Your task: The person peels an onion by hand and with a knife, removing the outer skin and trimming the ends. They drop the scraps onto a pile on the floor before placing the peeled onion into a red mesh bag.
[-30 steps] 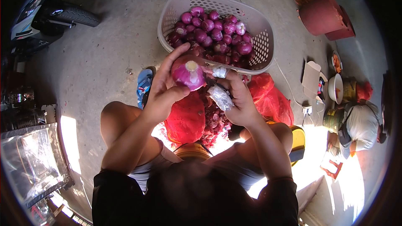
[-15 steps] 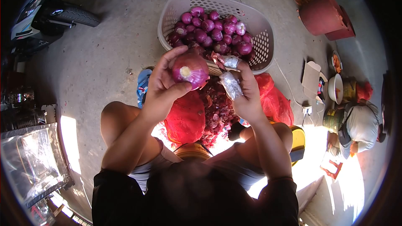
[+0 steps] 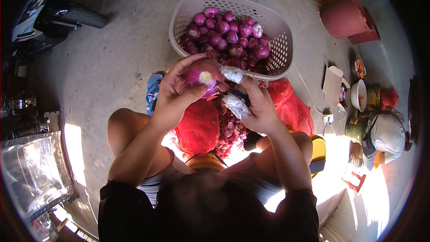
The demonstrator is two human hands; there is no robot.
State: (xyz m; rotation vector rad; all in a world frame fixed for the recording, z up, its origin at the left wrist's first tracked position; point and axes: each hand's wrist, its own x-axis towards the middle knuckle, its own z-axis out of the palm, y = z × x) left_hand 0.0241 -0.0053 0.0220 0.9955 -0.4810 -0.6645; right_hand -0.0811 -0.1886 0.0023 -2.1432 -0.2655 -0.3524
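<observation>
My left hand (image 3: 172,92) is closed around a partly peeled red onion (image 3: 205,77), its pale root end facing up towards me. Against the onion's right side is my right hand (image 3: 255,103), its thumb and forefinger wrapped in silvery foil or tape (image 3: 235,105). Those two fingers are bent towards each other, with a dark, bluish thing partly hidden between them; its kind does not show clearly. Just beyond both hands stands a pale perforated plastic basket (image 3: 275,15) of peeled red onions (image 3: 222,27). Loose onion skins (image 3: 230,130) lie heaped below the hands.
Red mesh sacks (image 3: 197,125) (image 3: 291,107) lie on both sides of the skins. A blue slipper (image 3: 153,85) is at left, a motorbike wheel (image 3: 80,14) further off. At right are a red tub (image 3: 342,13), a white bowl (image 3: 359,95) and another person (image 3: 387,134) bending.
My right hand has moved left, bringing its wrapped fingers from beside the onion onto its right edge. The red skin shred at those fingertips no longer shows there. The onion has shifted slightly right.
</observation>
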